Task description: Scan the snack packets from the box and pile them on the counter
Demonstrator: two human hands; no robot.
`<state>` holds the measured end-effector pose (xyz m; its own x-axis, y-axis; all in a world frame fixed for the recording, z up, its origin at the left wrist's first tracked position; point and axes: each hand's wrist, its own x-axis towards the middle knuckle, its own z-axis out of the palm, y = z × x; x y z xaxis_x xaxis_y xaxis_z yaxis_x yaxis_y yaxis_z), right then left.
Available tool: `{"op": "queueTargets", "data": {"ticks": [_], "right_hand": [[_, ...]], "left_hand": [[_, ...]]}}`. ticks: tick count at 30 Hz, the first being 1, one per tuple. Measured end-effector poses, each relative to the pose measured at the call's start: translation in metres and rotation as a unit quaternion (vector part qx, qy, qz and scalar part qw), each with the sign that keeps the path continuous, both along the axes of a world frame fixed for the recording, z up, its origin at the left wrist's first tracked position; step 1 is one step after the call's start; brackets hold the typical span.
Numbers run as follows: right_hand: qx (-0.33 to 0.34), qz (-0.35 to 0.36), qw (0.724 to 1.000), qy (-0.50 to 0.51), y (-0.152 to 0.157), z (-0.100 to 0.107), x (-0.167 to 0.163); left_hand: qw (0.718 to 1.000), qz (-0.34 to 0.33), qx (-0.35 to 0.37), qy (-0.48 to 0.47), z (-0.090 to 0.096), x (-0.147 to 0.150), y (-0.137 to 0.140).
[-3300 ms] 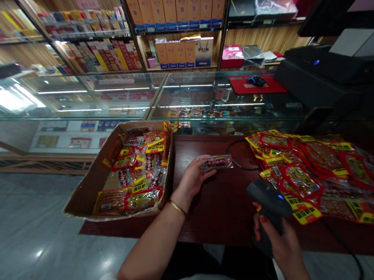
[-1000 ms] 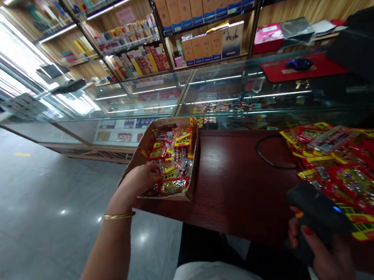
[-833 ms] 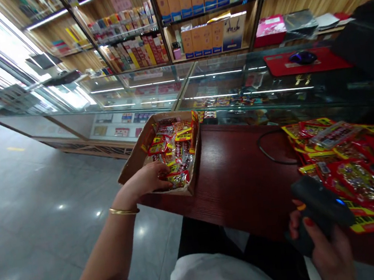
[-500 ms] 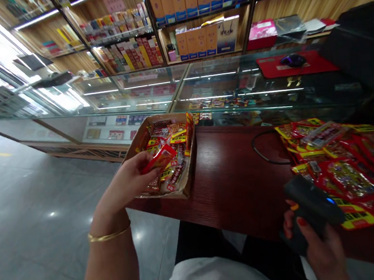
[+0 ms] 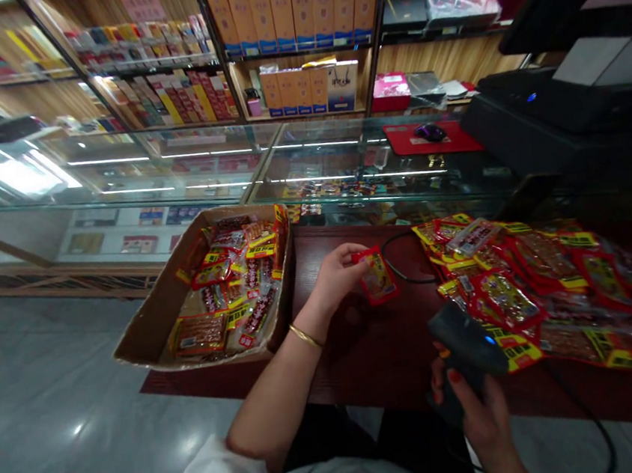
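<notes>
My left hand [image 5: 343, 273] pinches a red snack packet [image 5: 377, 277] by its upper edge, above the dark red wooden counter [image 5: 340, 354]. In my right hand [image 5: 477, 409] is a black barcode scanner [image 5: 465, 341], its blue light lit, with my fingers wrapped round the handle. To the left stands an open cardboard box [image 5: 151, 333] holding several red and yellow snack packets [image 5: 200, 334]. A heap of similar packets [image 5: 511, 295] lies on the counter at the right, just beyond the scanner.
Behind the counter runs a glass display case [image 5: 173, 169]. A red mouse pad [image 5: 404, 140] with a mouse [image 5: 430, 133] rests on the glass. Black equipment [image 5: 541, 122] stands at the right, and a black cable [image 5: 402, 276] curves over the counter. Shelves of boxes [image 5: 293, 17] line the back wall.
My left hand has moved from over the box to the right, carrying the red packet to above the counter. My right hand still holds the scanner. The view has turned rightward.
</notes>
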<state>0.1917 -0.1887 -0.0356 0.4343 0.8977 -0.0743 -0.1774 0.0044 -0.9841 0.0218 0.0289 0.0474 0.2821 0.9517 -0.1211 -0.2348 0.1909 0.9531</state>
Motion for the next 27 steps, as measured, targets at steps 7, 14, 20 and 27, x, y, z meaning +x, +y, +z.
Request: {"op": "queueTargets", "data": {"ticks": [7,14,20,27], "right_hand": [[-0.019,0.017,0.999,-0.041,0.007,0.009,-0.003],[-0.098,0.000,0.935,-0.342,0.001,0.033,-0.007],[-0.078,0.067,0.894,-0.436,-0.001,0.047,-0.009],[-0.078,0.091,0.885,-0.450,-0.003,0.050,-0.009]], "left_hand": [[0.985,0.069,-0.101,-0.121,-0.021,-0.009,0.001],[0.995,0.080,-0.048,-0.046,-0.021,-0.004,0.003],[0.995,0.032,-0.059,-0.075,-0.015,-0.004,-0.001],[0.991,0.016,-0.077,-0.110,-0.018,-0.006,0.001]]}}
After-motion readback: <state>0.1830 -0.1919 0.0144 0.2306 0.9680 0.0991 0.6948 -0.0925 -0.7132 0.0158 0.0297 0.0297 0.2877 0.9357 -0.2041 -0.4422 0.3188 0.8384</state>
